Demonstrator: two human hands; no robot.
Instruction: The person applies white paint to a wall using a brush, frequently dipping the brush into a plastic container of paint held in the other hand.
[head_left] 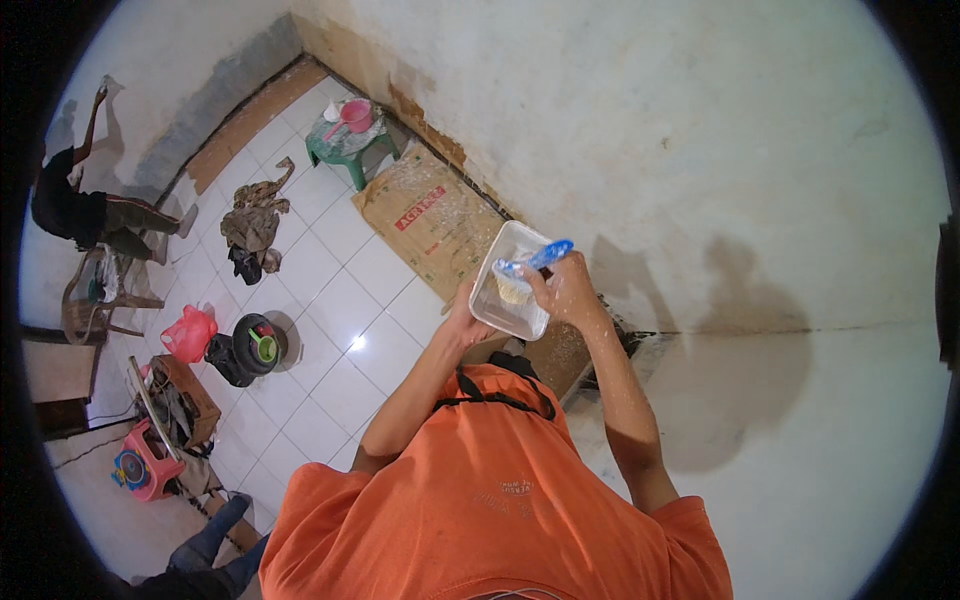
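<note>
My left hand (464, 320) is closed on the left edge of a white rectangular plastic tub (515, 238), held in front of my waist and tilted. In my right hand (566, 292) is a paintbrush with a blue handle (550, 255). Its pale bristles are down inside the tub, and the handle's end sticks out above my fingers. White spatters mark my right hand and forearm. How much paint the tub holds, I cannot tell.
Close on the right rises a pale, patchy wall (780, 150). Flattened cardboard (425, 215) lies along its foot, with a green stool (350, 143) beyond. Rags (255, 220), a black bucket (252, 345) and a pink stool (150, 465) stand left. A person (85, 205) reaches to the far wall.
</note>
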